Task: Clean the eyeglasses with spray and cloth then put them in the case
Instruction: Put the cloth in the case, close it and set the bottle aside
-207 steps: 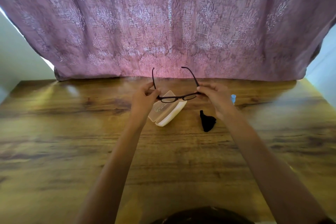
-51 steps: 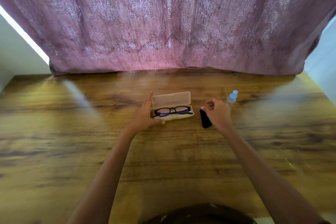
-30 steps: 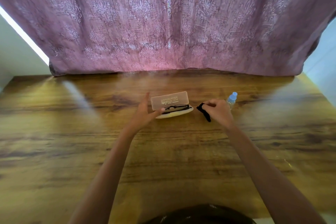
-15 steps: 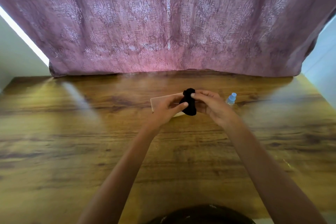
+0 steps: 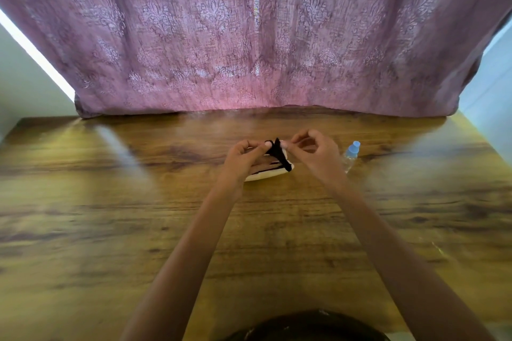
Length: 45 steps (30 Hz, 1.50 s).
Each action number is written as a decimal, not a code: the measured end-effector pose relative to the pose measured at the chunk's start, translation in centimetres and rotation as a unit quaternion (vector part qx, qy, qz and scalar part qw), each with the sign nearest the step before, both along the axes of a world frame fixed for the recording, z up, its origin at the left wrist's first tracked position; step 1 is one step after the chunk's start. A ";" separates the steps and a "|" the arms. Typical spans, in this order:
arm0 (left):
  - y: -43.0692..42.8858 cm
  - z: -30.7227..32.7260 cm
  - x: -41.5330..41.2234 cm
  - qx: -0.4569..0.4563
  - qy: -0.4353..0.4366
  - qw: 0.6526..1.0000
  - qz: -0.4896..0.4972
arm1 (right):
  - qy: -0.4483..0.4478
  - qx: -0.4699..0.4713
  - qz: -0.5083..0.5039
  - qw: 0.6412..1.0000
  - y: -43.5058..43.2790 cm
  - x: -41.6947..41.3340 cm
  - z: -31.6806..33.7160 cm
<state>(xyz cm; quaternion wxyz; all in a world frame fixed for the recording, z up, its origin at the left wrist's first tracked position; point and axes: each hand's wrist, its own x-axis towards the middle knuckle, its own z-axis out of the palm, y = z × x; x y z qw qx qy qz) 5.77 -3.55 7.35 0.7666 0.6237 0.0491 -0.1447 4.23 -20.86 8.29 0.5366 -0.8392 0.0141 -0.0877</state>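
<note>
A small black cloth (image 5: 279, 153) is pinched between the fingertips of my left hand (image 5: 242, 159) and my right hand (image 5: 315, 153), stretched between them just above the case. The cream eyeglass case (image 5: 267, 175) lies on the wooden table under my hands; only its front rim shows. A dark line of the eyeglasses (image 5: 267, 169) shows inside it, the rest hidden by my left hand. The small clear spray bottle (image 5: 351, 154) with a light blue cap stands to the right of my right hand.
The wooden table (image 5: 138, 230) reaches to a mauve patterned curtain (image 5: 249, 36) that hangs down to its far edge. Pale walls flank the curtain on both sides.
The glasses went into the case. My right hand lifted the black cloth off the table and brought it over the case; both hands now pinch it and pull it apart.
</note>
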 end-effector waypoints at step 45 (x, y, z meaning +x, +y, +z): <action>0.5 0.8 -0.8 -0.019 -0.038 0.999 -0.009 | 0.180 0.301 0.089 0.932 -0.2 0.4 2.1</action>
